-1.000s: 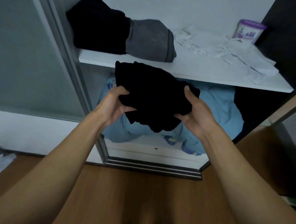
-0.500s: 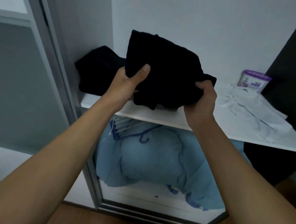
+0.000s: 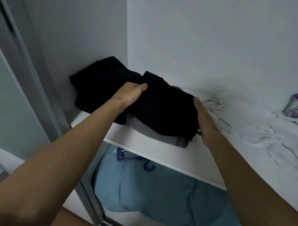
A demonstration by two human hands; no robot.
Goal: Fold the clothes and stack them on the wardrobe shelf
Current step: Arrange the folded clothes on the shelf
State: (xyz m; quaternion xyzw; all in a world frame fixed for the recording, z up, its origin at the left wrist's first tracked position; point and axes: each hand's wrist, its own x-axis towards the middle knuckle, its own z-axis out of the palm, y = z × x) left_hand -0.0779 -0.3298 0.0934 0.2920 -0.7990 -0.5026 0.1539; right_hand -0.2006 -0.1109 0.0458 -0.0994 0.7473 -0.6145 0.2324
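Black garment (image 3: 165, 107) lies atop grey clothes (image 3: 153, 131); hands flank it.

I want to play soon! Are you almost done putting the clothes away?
Getting there. A black folded pile and a grey garment already lie on the shelf. The left hand and right hand are setting a black garment on the grey one. The crumpled white cloth looks unfolded.

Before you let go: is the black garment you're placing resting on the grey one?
Touching. The head view shows the folded black garment lying directly on the grey garment, whose edge shows below it on the shelf; the left hand grips it.
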